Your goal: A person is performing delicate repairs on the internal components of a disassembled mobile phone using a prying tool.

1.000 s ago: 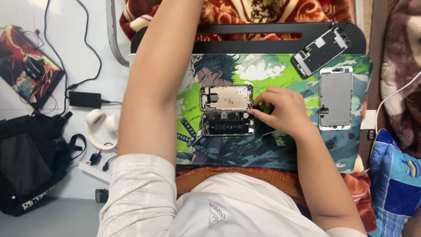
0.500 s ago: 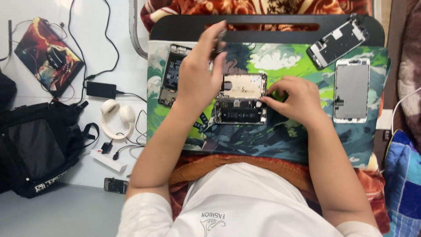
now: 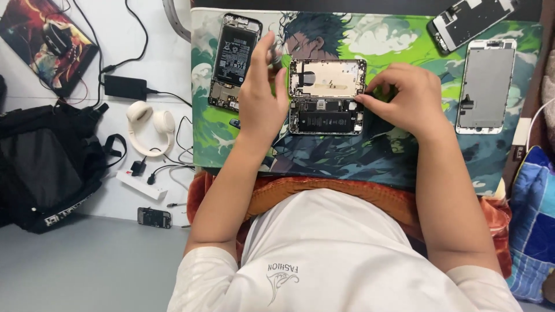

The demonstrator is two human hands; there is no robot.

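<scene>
1. Green mat [image 3: 404, 167] across lap, black bag [image 3: 40, 162] on floor at left.
2. Opened phone [image 3: 327, 95] mid-mat, long axis running near-to-far.
3. Left hand [image 3: 261, 95] pinching small tool [image 3: 276, 56] at phone's left edge.
4. Right hand [image 3: 404, 101] curled, fingertips pressing phone's right edge.

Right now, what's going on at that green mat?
A person is working on an opened phone lying on the green printed mat. The left hand rests at the phone's left edge, holding a thin tool, while the right hand touches its right edge. A second opened phone lies to the left, and two screen panels lie to the right.
</scene>
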